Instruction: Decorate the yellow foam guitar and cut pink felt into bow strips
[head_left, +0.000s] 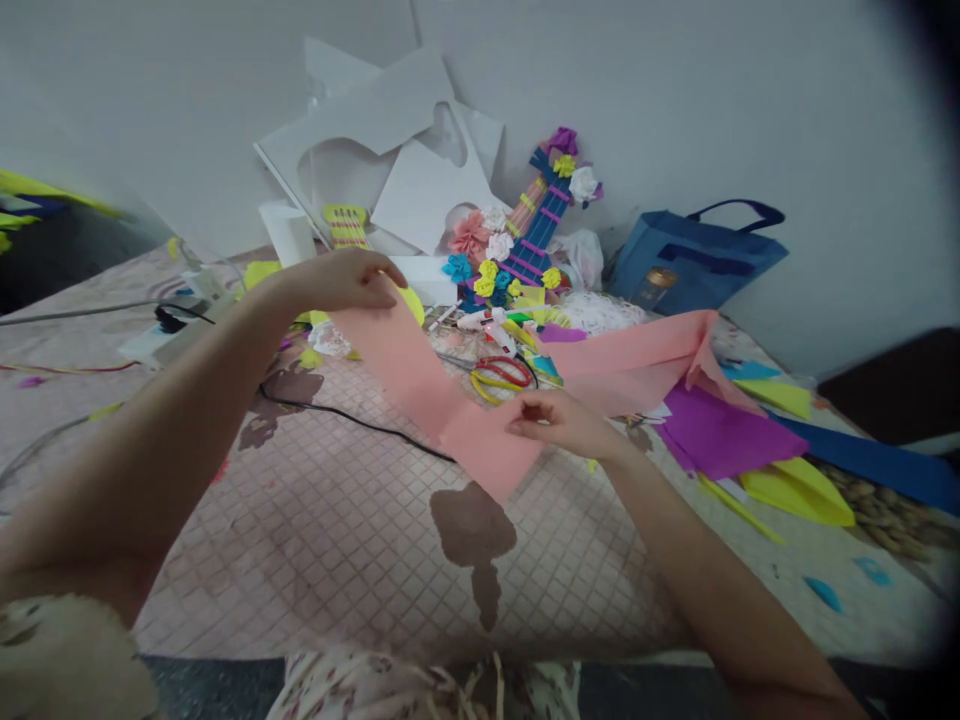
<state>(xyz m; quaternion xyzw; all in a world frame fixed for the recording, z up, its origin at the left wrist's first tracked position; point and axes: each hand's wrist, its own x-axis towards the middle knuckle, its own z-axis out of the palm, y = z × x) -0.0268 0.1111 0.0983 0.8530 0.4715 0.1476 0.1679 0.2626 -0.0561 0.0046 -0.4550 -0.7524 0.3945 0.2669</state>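
A long strip of pink crepe paper (pixel 405 370) stretches between my two hands above the table. My left hand (pixel 349 280) is closed on its far left end, fingers curled over the edge. My right hand (pixel 559 420) pinches the strip near its lower right end, where the paper bends and overlaps itself. Just beyond the strip lie a hot glue gun (pixel 491 325) and scissors with red and yellow handles (pixel 501 375). A larger sheet of pink paper (pixel 630 365) rests to the right, partly over a purple sheet (pixel 727 430).
Paper-flower-covered guitar shapes (pixel 536 230) lean at the back by white cut-out boards (pixel 375 105). A blue bag (pixel 690 260) stands back right. A power strip (pixel 169 330) sits at left, and a black cord (pixel 360 420) crosses the patterned tablecloth (pixel 337 560). Yellow paper (pixel 802 490) lies right.
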